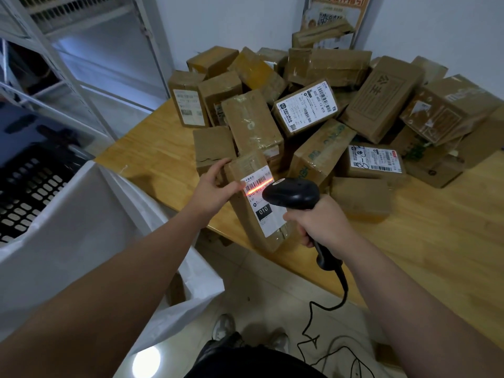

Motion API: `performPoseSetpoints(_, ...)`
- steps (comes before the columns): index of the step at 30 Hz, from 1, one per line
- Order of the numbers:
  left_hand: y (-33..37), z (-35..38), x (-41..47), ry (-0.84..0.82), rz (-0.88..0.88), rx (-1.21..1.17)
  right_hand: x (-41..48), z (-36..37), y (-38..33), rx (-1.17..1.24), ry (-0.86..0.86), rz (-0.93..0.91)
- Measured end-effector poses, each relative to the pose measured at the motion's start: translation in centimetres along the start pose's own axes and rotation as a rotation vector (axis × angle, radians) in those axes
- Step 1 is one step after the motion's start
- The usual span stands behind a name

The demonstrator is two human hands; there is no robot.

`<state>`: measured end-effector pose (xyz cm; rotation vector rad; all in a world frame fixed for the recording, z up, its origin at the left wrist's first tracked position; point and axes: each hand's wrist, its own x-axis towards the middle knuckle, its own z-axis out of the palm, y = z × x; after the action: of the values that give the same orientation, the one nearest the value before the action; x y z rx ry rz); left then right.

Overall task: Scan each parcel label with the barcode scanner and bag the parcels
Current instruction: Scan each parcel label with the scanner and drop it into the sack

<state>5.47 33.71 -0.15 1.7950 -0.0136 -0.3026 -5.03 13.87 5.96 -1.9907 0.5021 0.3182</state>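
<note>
At far left: black crate [30,184], white bag [81,214] beside table [436,255]. Left hand [215,188], fingers clasping parcel [245,221] tilted at table edge, red scan line across label [261,199]. Right hand [319,222], fingers wrapped round scanner [291,193]. Behind: parcel heap [354,105].

A brown parcel [241,214] tilts over the table [436,241] edge, white label [263,205] up, a red scan line across its barcode. The black corded scanner [293,193] points at it, just beside. More parcels [305,107] lie heaped behind; a white bag [81,214] gapes left.
</note>
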Motion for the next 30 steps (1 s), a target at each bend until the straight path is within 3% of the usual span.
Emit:
performPoseSetpoints(7, 4.1, 0.3, 0.5, 0.006, 0.23, 0.253, -0.2, -3.2, -2.8, -0.045, -0.013, -0.006)
performPoseSetpoints(15, 5.2, 2.0, 0.5, -0.026, 0.184, 0.394, 0.1, -3.3, -0.3, -0.046, 0.057, -0.051)
performPoseSetpoints(20, 5.0, 3.2, 0.6, -0.011, 0.087, 0.379, 1.8, -1.5, 3.2, -0.063, 0.107, 0.013)
performPoseSetpoints(30, 5.5, 4.5, 2.2, -0.041, 0.076, 0.545, 2.7, 0.4, 4.4, 0.022, 0.134, 0.014)
